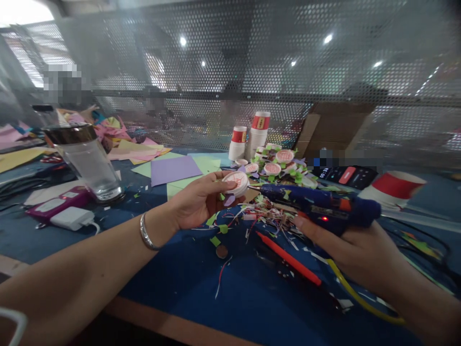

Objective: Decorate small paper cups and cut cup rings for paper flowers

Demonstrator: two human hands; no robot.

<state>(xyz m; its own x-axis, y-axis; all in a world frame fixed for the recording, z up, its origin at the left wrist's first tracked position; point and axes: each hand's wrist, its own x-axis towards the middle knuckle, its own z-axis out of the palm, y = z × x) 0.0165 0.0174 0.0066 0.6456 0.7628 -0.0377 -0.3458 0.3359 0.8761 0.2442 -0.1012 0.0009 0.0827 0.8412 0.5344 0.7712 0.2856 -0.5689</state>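
Note:
My left hand is closed on a small round white disc with a red drawing on top, pinched between thumb and fingers. A bit of purple paper hangs under the disc. My right hand grips a blue hot glue gun whose red light glows. Its nozzle points left, at or very close to the disc's right edge. Behind the nozzle lies a pile of similar discs with green and purple paper bits. Loose shreds and strings lie below the gun.
Two stacks of paper cups stand behind the pile, and another red-and-white cup is at right near a phone. A glass bottle, a purple power strip, coloured paper and a red pen lie around.

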